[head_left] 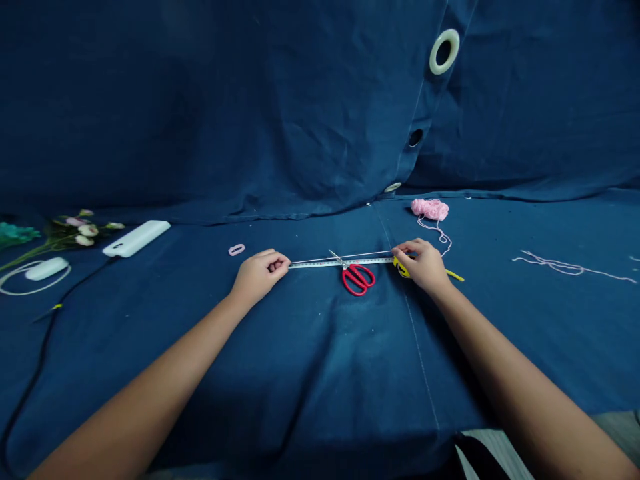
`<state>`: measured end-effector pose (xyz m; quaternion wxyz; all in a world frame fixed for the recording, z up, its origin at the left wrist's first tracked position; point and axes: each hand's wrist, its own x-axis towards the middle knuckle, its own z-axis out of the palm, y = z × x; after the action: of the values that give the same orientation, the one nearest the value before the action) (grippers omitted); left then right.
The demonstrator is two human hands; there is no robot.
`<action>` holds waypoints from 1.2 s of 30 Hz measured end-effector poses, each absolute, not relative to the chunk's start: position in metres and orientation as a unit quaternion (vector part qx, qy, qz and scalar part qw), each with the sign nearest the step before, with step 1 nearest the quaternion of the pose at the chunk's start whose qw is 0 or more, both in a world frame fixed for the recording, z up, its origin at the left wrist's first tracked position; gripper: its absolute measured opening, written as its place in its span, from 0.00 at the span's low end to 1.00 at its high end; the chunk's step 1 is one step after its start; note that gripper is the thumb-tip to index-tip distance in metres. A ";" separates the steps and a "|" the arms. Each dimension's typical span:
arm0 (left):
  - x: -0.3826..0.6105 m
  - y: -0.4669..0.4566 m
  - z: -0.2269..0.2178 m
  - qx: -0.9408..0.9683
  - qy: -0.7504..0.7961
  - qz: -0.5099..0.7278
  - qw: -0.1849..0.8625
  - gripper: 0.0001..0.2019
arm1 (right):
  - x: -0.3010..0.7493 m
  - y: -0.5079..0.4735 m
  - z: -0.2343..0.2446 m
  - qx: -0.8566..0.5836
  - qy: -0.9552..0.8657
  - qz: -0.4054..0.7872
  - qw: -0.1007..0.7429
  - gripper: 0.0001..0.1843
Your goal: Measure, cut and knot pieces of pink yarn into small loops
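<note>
Scissors (358, 279) cross a tape measure (340, 263) on the cloth (200, 347), a yarn ball (429, 209) behind, flowers (80, 230) far left.

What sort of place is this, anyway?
Probably a makeshift craft corner: dark blue cloth draped over everything, with red-handled scissors, pink yarn and a stretched tape measure.

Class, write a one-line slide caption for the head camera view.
Left hand and right hand hold a tape measure crossed by red-handled scissors on blue cloth.
</note>
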<state>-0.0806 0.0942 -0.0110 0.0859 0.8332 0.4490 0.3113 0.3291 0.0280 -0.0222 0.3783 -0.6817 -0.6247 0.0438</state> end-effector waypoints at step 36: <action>0.000 0.004 0.021 0.757 0.272 0.384 0.452 0.13 | 0.207 -0.020 0.032 -0.368 -0.799 0.132 0.457 0.06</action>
<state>-0.0004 0.0045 0.0208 0.4525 0.7574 0.2722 0.3840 0.2074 -0.0197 0.0325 0.4575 -0.3683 -0.7986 0.1316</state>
